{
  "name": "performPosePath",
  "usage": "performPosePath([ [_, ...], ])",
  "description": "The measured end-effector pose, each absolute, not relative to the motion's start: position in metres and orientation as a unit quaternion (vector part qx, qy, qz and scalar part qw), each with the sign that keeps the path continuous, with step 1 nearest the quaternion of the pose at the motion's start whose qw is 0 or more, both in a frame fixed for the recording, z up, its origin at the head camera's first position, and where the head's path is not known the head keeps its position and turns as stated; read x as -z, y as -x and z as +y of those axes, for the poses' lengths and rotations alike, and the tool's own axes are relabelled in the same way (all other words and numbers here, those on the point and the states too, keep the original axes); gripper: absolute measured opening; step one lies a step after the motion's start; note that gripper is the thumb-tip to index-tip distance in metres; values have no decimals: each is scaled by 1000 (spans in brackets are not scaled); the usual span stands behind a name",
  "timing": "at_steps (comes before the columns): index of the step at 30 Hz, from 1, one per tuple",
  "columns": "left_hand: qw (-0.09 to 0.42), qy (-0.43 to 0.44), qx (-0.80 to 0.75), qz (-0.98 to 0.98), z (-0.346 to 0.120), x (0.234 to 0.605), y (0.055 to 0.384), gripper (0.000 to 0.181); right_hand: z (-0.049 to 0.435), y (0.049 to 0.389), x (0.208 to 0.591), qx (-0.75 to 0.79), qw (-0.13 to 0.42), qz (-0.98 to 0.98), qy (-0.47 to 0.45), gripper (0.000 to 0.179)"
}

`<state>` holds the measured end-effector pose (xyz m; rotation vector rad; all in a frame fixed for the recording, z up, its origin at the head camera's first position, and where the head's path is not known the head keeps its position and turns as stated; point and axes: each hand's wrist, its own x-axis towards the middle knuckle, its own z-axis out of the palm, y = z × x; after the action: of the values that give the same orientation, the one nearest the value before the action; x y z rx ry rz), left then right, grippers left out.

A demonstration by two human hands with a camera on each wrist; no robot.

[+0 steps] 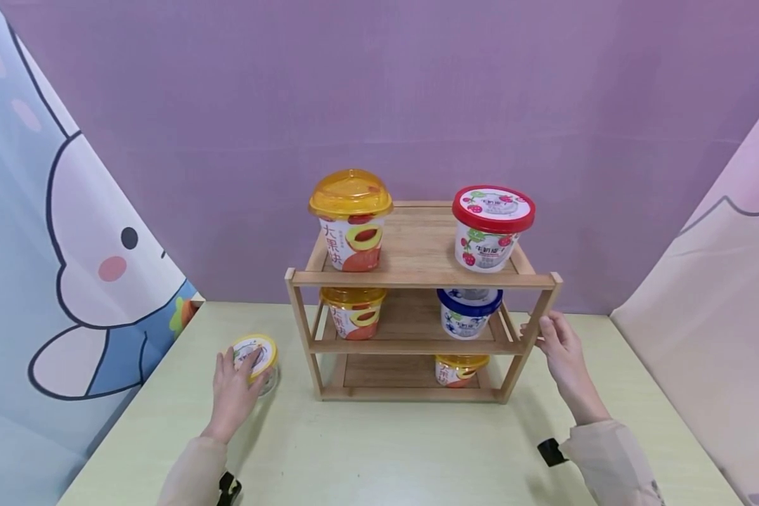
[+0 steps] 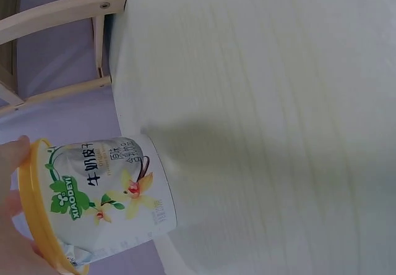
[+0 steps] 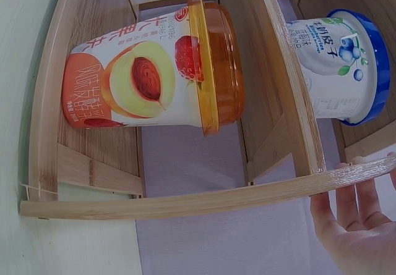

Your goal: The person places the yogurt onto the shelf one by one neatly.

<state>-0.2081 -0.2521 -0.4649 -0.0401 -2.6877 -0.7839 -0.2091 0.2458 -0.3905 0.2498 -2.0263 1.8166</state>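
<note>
My left hand (image 1: 235, 393) holds a white yogurt cup (image 2: 114, 191) with a yellow lid by its rim, left of the wooden shelf rack (image 1: 425, 280). In the left wrist view, flowers show on the cup's side, and its base is at the pale table. My right hand (image 1: 564, 355) grips the rack's right front post, with fingers (image 3: 365, 204) curled round it. Close to that hand stand a blue-lidded cup (image 3: 334, 68) on the middle shelf and an orange-lidded peach cup (image 3: 148, 71) on the bottom one.
On the top shelf are a dome-lidded orange cup (image 1: 353, 225) at left and a red-lidded cup (image 1: 492, 228) at right. Another orange-lidded cup (image 1: 356, 313) is on the middle shelf, at left. A purple cloth backdrop (image 1: 379, 91) hangs behind the table (image 1: 379, 450).
</note>
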Motion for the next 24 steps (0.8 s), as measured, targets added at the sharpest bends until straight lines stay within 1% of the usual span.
performPosePath([
  [4, 169, 14, 274, -947, -253, 466, 208, 47, 246, 208, 390, -645, 201, -732, -86, 13],
  [10, 147, 16, 273, -951, -258, 466, 208, 48, 245, 208, 389, -649, 198, -730, -87, 13],
  [17, 150, 47, 265, -951, -268, 466, 211, 47, 245, 208, 389, -639, 200, -738, -84, 14],
  [24, 108, 54, 277, -953, -274, 461, 211, 50, 245, 209, 390, -646, 203, -731, -87, 12],
])
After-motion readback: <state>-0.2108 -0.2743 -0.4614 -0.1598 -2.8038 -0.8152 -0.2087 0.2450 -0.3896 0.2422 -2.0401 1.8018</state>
